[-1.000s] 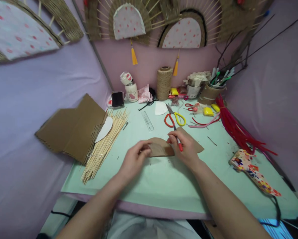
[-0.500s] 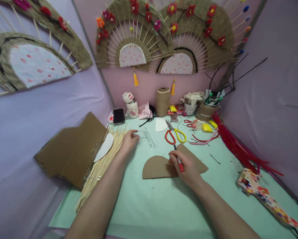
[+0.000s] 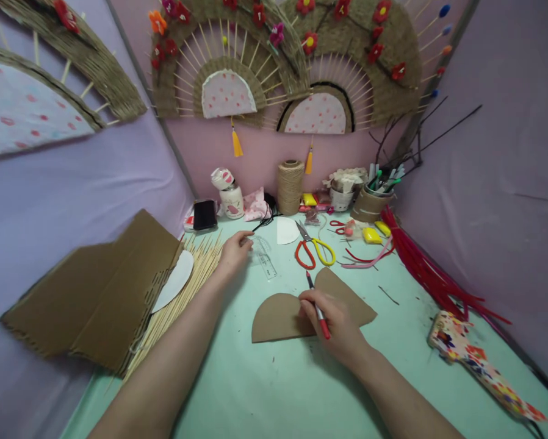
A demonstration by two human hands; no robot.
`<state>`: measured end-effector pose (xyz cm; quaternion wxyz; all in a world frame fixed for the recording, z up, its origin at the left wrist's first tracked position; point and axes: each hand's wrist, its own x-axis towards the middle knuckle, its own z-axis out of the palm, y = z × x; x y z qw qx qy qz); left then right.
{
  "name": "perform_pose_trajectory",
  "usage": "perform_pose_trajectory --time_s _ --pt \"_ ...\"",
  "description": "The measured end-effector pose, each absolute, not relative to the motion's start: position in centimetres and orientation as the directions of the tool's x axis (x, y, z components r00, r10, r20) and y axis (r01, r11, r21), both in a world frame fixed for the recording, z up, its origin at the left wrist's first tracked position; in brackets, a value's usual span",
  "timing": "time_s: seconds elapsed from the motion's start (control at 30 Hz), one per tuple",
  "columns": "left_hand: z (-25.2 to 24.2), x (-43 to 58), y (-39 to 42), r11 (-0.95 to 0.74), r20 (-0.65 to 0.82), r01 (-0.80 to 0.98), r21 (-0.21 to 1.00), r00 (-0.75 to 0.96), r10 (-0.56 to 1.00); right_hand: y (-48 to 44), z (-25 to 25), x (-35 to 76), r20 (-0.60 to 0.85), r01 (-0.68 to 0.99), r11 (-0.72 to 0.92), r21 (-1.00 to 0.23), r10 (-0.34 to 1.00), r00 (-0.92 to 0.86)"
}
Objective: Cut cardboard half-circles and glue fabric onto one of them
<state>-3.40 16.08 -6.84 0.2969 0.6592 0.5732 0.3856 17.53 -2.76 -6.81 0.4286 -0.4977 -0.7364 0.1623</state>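
My right hand (image 3: pixel 333 320) is closed round a red pen (image 3: pixel 318 308) and rests on a brown cardboard half-circle (image 3: pixel 274 317) lying on the green table (image 3: pixel 265 384). A second brown cardboard piece (image 3: pixel 347 299) lies partly under that hand. My left hand (image 3: pixel 234 251) reaches forward, and its fingers pinch the end of a clear ruler (image 3: pixel 263 259). Just left of that hand lies a bundle of bamboo skewers (image 3: pixel 182 299).
Red-and-yellow scissors (image 3: pixel 314 250) lie behind the cardboard, near a white half-circle (image 3: pixel 285 230). A twine spool (image 3: pixel 290 186), jars, a phone (image 3: pixel 205 214) and a pen cup (image 3: pixel 370 201) line the back. Corrugated cardboard (image 3: pixel 100 299) leans left; red pipe cleaners (image 3: pixel 425 268) and a patterned glue gun (image 3: pixel 475 360) lie right.
My left hand left the cardboard half-circle, reached forward and took hold of the clear ruler. My right hand stayed on the cardboard with the pen. The view tilted up.
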Motion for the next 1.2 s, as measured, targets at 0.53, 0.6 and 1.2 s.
perform_pose_trajectory --time_s 0.53,0.6,1.2 --pt "-4.9 4.0 21.3 -0.316 0.199 0.764 0.562 0.246 0.949 -2.7 -6.6 18.9 0.481 0.535 0.414 -0.736 0.876 -0.016" --pt "-4.4 3.2 19.2 -0.345 0.213 0.753 0.560 0.271 0.939 -2.7 -6.6 18.9 0.474 0.530 0.392 -0.752 0.880 0.021" --pt "-6.5 -3.6 4.5 -0.373 0.296 0.766 0.523 0.246 0.923 -1.2 -8.4 19.6 0.385 0.650 0.198 -0.734 0.909 0.157"
